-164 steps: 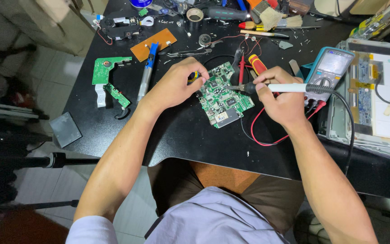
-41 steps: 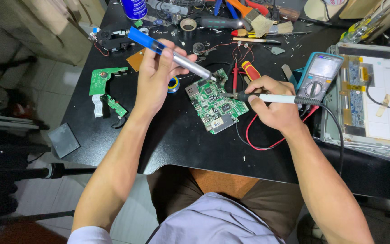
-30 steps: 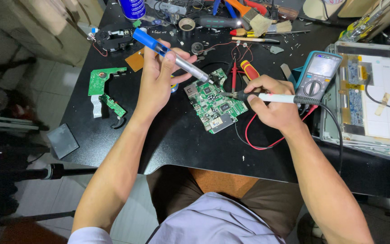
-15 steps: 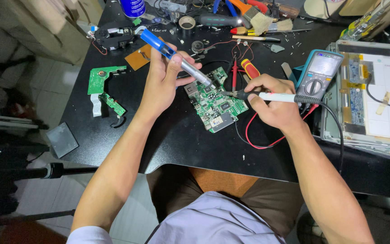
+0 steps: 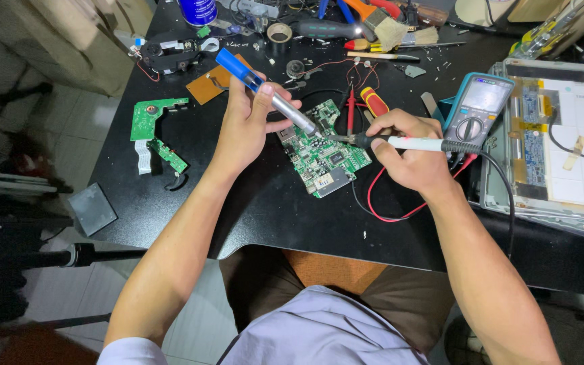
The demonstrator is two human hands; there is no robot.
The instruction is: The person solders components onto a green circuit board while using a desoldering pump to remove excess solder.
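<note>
Two hands over a green circuit board [image 5: 322, 157]: left hand [image 5: 248, 125] grips a blue-handled desoldering pump [image 5: 265, 94], right hand [image 5: 407, 155] grips a white soldering iron [image 5: 410, 143].

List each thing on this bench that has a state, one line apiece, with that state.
Left hand: gripping the desoldering pump.
Desoldering pump: held tilted, tip at the green circuit board.
Right hand: gripping the soldering iron.
Soldering iron: held nearly level, tip at the board.
Green circuit board: lying flat, bare.
Multimeter: lying face up, leads plugged in.
Tape roll: lying flat.
Display panel: back exposed.
</note>
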